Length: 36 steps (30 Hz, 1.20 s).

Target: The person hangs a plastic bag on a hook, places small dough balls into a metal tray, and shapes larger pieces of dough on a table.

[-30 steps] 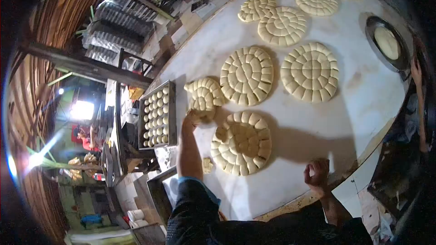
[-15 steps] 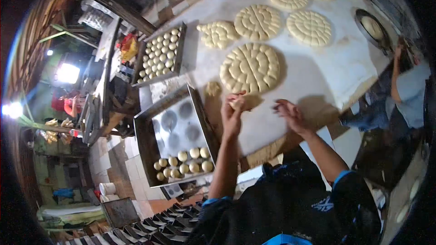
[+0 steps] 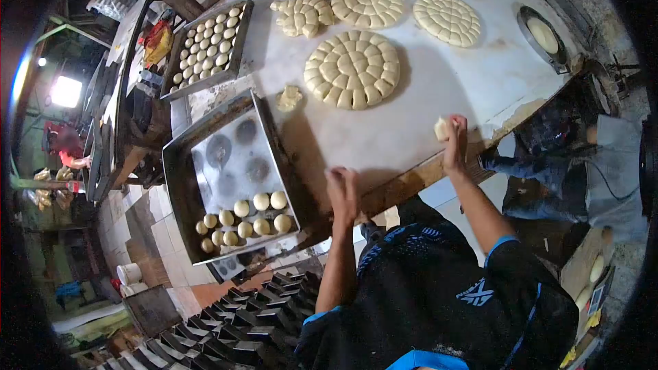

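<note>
My right hand (image 3: pixel 455 144) is closed around a small pale piece of dough (image 3: pixel 442 129), near the front edge of the table. To its left, my left hand (image 3: pixel 343 190) is low over the table edge; its fingers look curled but are smeared by motion. Beyond both hands lies a large round of dough (image 3: pixel 352 70) cut into many segments. A small flattened scrap of dough (image 3: pixel 289 98) rests beside it. Left of my left hand, a deep metal tray (image 3: pixel 226 142) holds several dough balls (image 3: pixel 262 201) at its near end.
Another tray (image 3: pixel 236 44) full of dough balls stands farther left. More cut rounds (image 3: pixel 447 20) and a partly separated one (image 3: pixel 301 15) lie on the pale table (image 3: pixel 439 82). A dark pan with dough (image 3: pixel 543 35) sits at the right. Another person (image 3: pixel 610 171) stands at right.
My hands have moved apart and nearer the table edge, the right hand rightward. The dough piece that was in my left hand's fingers appears in my right hand now. The view has shifted.
</note>
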Motion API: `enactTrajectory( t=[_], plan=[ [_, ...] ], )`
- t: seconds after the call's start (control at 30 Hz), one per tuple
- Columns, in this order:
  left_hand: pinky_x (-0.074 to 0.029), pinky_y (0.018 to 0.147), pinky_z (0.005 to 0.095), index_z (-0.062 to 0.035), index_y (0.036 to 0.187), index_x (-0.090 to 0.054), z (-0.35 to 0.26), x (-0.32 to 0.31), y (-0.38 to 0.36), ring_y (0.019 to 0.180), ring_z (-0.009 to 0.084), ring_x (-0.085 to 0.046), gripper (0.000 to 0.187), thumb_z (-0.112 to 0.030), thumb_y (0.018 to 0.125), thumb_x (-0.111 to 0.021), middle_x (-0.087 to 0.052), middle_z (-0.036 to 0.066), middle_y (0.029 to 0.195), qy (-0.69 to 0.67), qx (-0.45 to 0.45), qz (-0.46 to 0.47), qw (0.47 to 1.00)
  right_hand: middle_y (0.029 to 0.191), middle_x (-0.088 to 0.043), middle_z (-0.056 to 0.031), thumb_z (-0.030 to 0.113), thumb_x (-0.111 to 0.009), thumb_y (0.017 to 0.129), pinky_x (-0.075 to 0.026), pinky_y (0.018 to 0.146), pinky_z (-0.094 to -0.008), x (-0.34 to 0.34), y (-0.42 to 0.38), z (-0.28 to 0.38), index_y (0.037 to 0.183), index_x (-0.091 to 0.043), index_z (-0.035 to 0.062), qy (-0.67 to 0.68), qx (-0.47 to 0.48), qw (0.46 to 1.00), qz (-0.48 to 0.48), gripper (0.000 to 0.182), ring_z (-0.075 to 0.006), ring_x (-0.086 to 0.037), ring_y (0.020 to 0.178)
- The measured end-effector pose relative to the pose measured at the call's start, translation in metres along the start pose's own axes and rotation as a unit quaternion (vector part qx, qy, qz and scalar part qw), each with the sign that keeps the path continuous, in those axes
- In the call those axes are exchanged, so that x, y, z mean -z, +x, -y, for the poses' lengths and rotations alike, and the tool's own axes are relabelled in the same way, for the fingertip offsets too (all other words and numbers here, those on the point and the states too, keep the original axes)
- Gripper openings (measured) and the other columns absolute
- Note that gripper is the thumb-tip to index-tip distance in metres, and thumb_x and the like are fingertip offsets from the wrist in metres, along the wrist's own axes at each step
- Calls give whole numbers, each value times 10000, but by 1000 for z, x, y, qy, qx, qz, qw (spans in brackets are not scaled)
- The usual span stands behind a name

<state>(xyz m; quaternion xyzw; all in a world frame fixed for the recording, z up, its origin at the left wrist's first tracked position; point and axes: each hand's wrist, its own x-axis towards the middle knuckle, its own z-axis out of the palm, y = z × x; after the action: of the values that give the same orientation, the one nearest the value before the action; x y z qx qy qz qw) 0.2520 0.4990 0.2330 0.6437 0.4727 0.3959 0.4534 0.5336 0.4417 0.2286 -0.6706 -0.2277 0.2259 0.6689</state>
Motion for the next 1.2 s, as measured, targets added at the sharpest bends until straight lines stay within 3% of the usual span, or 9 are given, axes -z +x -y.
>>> enactTrajectory(
  t=[0.07,0.13,0.37,0.53,0.6,0.73,0.9,1.0,1.2],
  plan=[
    [-432,874,452,-20,1076,-537,33,-9,-7,1015,339,-512,307,-265,907,-611,-540,160,1039,303,-167,136,928,983,-546,-92,293,-624,871,-438,769,-382,43,27,-18,1028,-521,74,-94,54,993,36,289,-228,-539,932],
    [-369,920,497,-82,1191,-567,53,-4,8,1081,343,-449,478,-332,800,-680,-519,143,1131,525,-305,118,785,950,-503,-135,255,-617,836,-387,838,-464,74,54,-15,922,-525,55,-462,337,771,282,236,-328,-490,950],
    [-402,791,432,-57,924,-589,-2,-101,110,896,332,-510,395,-365,756,-771,-565,111,909,249,-116,27,961,860,-500,-187,133,-596,808,-392,854,-488,-28,129,-18,814,-491,23,-323,332,860,215,152,-399,-488,881],
    [-416,871,470,-62,996,-631,66,-86,6,1054,376,-551,346,-358,817,-648,-628,164,1103,378,-286,201,857,933,-561,-188,73,-582,768,-394,1001,-534,28,85,-26,848,-569,-5,-324,411,732,437,113,-398,-540,963],
    [-415,864,465,-80,978,-643,63,-38,19,1035,356,-566,258,-272,808,-613,-643,146,1073,169,-19,250,953,942,-546,-172,61,-592,738,-381,1012,-547,58,120,-31,849,-565,12,-355,418,730,408,125,-396,-520,1001],
    [-414,763,450,-78,850,-596,8,-70,125,784,343,-518,116,-131,755,-636,-592,121,840,349,-247,108,897,925,-517,-184,40,-585,767,-388,976,-539,-5,178,-16,871,-525,-20,-359,375,815,259,134,-428,-499,972],
    [-346,1078,479,-36,1145,-627,41,-116,38,1250,351,-462,294,-77,882,-501,-594,203,1190,304,-65,123,942,888,-518,-190,66,-579,786,-367,1021,-552,-18,124,-27,843,-527,-3,-336,364,799,340,103,-405,-507,957],
    [-372,1045,461,-56,1054,-646,78,-47,7,1190,339,-502,215,-70,894,-504,-603,164,1166,184,50,163,968,910,-518,-188,71,-584,779,-368,988,-554,37,147,-30,836,-522,22,-357,369,763,394,97,-426,-497,979],
    [-441,850,433,-91,916,-627,9,-44,121,952,332,-551,190,-120,741,-694,-626,105,955,322,-152,-19,934,927,-518,-167,80,-572,827,-377,880,-534,-31,198,-29,862,-509,41,-438,334,815,179,83,-403,-488,957]
  ],
)
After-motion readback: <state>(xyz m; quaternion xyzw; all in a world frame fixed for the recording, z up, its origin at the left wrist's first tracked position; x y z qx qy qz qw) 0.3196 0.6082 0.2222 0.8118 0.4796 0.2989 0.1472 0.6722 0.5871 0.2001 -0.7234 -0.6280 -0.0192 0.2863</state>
